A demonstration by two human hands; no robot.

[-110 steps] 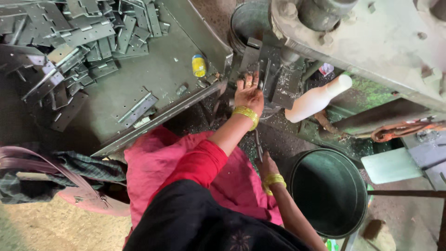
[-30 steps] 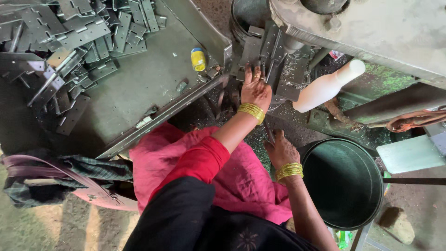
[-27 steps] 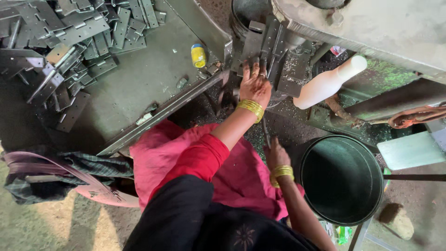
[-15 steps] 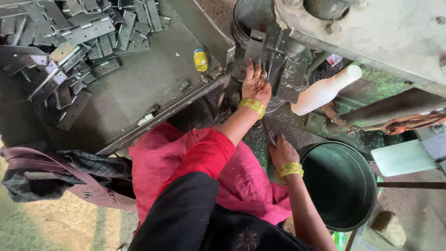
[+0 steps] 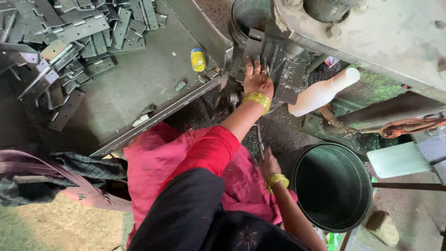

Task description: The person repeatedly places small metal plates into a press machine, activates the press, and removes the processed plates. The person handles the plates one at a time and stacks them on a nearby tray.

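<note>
Since half a second before, right hand (image 5: 268, 163) had slid slightly left along the thin metal rod (image 5: 260, 142), fingers curled around its near end; left hand (image 5: 257, 79) kept its place. Left hand lay flat, fingers spread, pressed on the dark metal plate (image 5: 260, 56) in the press machine (image 5: 371, 37) at far centre. White plastic bottle (image 5: 320, 93) sat just right of it. Dark bucket (image 5: 332, 186) stood near right. Stamped metal strips (image 5: 69, 37) were piled on the steel table (image 5: 139, 83), far left, with a yellow can (image 5: 198, 59).
</note>
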